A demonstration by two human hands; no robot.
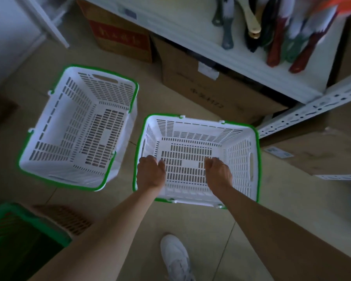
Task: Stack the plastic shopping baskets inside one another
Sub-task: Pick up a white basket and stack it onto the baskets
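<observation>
Two white slotted plastic baskets with green rims stand side by side on the tiled floor, apart from each other. The left basket (49, 126) sits turned at an angle and is empty. The right basket (239, 159) is straight in front of me and is also empty. Both my hands reach into its opening. My left hand (150, 173) is by its left wall with curled fingers; a grip on the wall cannot be made out. My right hand (218, 171) hovers over the middle of the basket floor, fingers loosely bent downward, holding nothing.
A dark green basket (18, 236) sits at the lower left with a brown slotted piece (67, 218) beside it. Cardboard boxes (207, 92) stand under a white shelf (221, 47) holding brushes. More boxes (322, 151) are at the right. My white shoe (176, 258) is below.
</observation>
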